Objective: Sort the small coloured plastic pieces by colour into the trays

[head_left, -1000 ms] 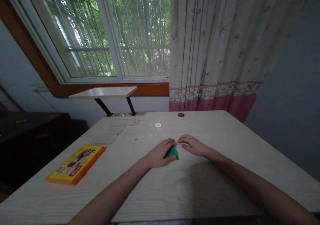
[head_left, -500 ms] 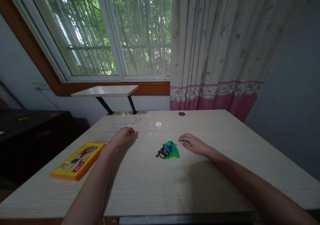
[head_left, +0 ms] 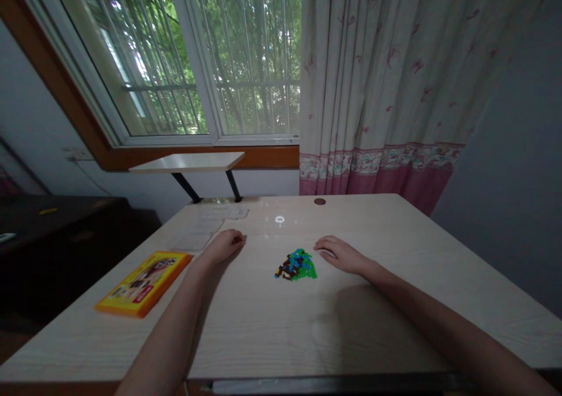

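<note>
My left hand (head_left: 227,245) is on the table left of a small heap of coloured pieces. Its fingers are curled together, and whatever they may hold is hidden. The heap (head_left: 297,264) mixes green, blue, dark brown and a few yellow bits that look like tiny building bricks. Just right of it rests my right hand (head_left: 340,253), fingers reaching toward the heap and thumb apart from them, with nothing seen between. A yellow and orange box (head_left: 143,283) with a printed picture lies beside my left forearm.
Pale sheets (head_left: 197,235) lie behind the box. A raised shelf (head_left: 188,162) on black legs stands at the back left of the wood-grain table (head_left: 263,337). Behind are a barred window and a curtain (head_left: 373,91); a dark cabinet (head_left: 57,226) stands at left.
My left hand has shifted slightly right and down, its fingers more curled; the small blue piece by its fingertips no longer shows. My right hand stays by the heap. The view has moved slightly.
</note>
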### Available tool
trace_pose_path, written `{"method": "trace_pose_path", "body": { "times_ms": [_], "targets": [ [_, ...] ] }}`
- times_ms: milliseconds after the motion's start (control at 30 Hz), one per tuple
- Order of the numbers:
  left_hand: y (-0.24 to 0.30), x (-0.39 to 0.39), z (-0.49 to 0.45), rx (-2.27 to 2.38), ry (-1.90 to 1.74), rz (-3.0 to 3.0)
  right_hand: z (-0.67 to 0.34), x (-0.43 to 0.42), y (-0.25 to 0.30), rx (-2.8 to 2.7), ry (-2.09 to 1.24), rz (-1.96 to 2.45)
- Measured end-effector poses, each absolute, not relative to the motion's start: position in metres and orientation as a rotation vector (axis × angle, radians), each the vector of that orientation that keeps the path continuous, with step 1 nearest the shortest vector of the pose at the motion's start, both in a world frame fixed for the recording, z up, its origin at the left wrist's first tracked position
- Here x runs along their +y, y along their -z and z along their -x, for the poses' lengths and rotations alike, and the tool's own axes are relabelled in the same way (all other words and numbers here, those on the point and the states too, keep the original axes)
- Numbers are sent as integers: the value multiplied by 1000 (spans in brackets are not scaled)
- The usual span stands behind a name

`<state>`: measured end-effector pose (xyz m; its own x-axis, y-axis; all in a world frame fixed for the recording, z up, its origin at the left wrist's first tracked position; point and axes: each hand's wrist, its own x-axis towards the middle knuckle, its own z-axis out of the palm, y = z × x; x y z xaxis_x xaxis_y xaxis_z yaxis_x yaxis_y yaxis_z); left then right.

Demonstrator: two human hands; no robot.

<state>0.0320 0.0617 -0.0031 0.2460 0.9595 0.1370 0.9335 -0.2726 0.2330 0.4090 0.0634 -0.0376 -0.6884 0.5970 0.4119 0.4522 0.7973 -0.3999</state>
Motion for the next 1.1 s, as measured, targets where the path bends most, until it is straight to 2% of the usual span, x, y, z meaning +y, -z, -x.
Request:
{"method": "trace_pose_path", "body": {
  "times_ms": [167, 600, 867, 967, 1100],
  "targets": [
    [5, 59, -50, 1757, -436, -2442, -409, 63, 37, -2451, -346, 763],
    [7, 35, -132, 1227, -529, -2569, -409, 63, 36, -2472, -300, 725],
    [8, 38, -116, 1025, -508, -2320, -406, 59, 33, -2421, -276, 789],
    [10, 40, -106, 1004, -396, -2432, -396, 49, 30, -2365, -310, 819],
    [11, 35, -113, 1194, -84, -2492, -382, 36, 29, -2497, -344, 810]
  ]
}}
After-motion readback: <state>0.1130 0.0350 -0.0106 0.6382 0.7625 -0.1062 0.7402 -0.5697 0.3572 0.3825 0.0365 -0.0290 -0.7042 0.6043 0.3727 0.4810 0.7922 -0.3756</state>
